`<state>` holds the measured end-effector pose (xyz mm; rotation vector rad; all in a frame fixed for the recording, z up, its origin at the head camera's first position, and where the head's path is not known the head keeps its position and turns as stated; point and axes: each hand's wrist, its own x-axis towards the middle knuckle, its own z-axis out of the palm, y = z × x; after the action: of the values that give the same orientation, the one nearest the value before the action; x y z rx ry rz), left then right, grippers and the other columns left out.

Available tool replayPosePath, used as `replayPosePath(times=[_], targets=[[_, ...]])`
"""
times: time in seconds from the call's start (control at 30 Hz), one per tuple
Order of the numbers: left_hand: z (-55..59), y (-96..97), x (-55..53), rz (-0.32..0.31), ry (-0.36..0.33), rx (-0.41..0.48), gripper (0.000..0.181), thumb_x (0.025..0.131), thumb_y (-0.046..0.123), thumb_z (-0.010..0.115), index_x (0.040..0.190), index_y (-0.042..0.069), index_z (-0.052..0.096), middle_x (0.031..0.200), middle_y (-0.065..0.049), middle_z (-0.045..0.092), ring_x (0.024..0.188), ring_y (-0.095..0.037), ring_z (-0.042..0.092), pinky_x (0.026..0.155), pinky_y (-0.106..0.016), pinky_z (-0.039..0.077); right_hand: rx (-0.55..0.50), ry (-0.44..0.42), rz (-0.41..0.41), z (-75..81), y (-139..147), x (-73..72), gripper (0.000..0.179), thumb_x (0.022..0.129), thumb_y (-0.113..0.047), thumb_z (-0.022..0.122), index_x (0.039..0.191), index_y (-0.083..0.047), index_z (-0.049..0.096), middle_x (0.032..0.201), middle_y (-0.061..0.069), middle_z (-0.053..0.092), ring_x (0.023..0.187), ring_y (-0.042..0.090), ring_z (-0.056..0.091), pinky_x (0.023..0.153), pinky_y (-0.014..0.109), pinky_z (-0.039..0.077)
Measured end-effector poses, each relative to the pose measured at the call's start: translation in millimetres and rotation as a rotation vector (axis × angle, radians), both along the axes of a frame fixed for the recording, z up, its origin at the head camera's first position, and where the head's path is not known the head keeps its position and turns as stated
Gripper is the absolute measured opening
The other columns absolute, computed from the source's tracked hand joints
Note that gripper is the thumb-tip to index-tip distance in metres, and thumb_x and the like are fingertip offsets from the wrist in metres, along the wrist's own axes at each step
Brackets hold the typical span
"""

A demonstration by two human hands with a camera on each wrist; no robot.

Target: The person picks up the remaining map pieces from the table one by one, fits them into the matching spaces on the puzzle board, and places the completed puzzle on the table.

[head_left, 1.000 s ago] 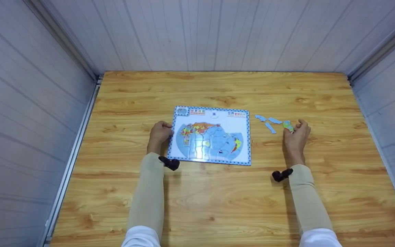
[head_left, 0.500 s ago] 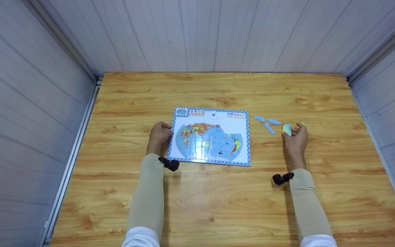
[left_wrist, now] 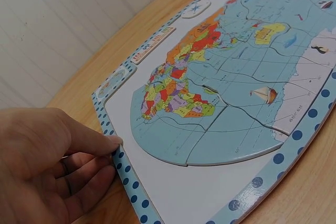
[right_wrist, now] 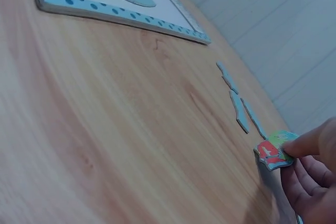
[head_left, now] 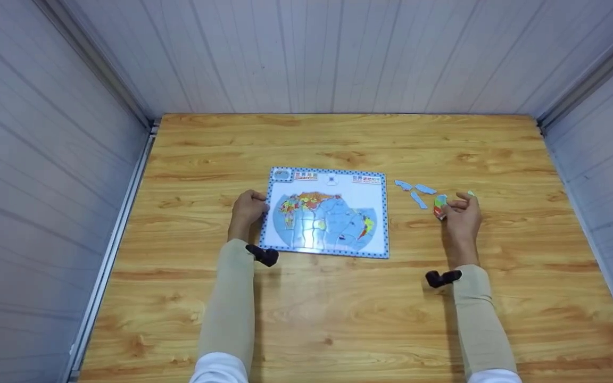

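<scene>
A world-map jigsaw board with a blue dotted border lies on the table, part of its map filled with fitted pieces. My left hand holds its left edge; in the left wrist view the thumb lies on the border and the other fingers are curled beside it. To the right of the board, my right hand pinches a red, green and blue puzzle piece between thumb and fingers, just above the table. Behind that hand a bit of another greenish piece peeks out, mostly hidden.
Between the board and my right hand lie three loose blue pieces: one at the back left, one beside it and one nearer me. Pale panel walls enclose the wooden table at the back and sides.
The puzzle piece in my right hand has been turned, so its red part now shows toward me. That hand has drawn slightly nearer me. My left hand has stayed at the board's edge.
</scene>
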<state>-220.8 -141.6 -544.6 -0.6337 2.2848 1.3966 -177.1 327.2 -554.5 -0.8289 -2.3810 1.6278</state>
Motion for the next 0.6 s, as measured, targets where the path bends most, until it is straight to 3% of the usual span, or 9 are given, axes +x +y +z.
replayPosePath(times=[0.13,0.23,0.43,0.6], targets=[[-1.3,-0.2,0.3,0.006,0.001,0.006,0.024,0.090,0.007,0.058,0.114,0.007,0.056,0.111,-0.011,0.056,0.101,-0.023,0.053,0.086,-0.034,0.045,-0.114,-0.005,-0.044,0.1,1.0,-0.2,0.049,0.091,-0.007,0.061,0.137,-0.008,0.044,0.098,-0.005,0.053,0.089,0.008,0.054,0.077,0.023,0.052],[-1.2,-0.4,0.6,0.005,0.004,0.008,0.024,0.090,0.007,0.058,0.114,0.007,0.056,0.111,-0.011,0.056,0.101,-0.023,0.053,0.086,-0.034,0.045,-0.143,-0.014,-0.065,-0.4,1.8,-0.6,0.048,0.091,-0.006,0.061,0.136,-0.008,0.045,0.098,-0.004,0.054,0.089,0.007,0.054,0.080,0.025,0.051],[1.2,0.2,1.6,0.007,0.007,0.017,0.025,0.090,0.006,0.058,0.115,0.006,0.056,0.112,-0.012,0.057,0.102,-0.024,0.053,0.088,-0.036,0.045,-0.144,-0.013,-0.063,0.6,1.1,-0.5,0.047,0.091,-0.008,0.061,0.135,-0.008,0.045,0.100,-0.003,0.055,0.088,0.005,0.054,0.080,0.024,0.050],[1.5,-0.4,3.3,-0.016,0.042,0.006,0.026,0.090,0.007,0.059,0.116,0.005,0.056,0.113,-0.013,0.057,0.101,-0.024,0.054,0.086,-0.036,0.046,-0.080,-0.012,-0.042,1.2,-1.1,-0.8,0.047,0.091,-0.010,0.063,0.134,-0.007,0.046,0.092,-0.009,0.056,0.084,0.001,0.055,0.076,0.018,0.047]])
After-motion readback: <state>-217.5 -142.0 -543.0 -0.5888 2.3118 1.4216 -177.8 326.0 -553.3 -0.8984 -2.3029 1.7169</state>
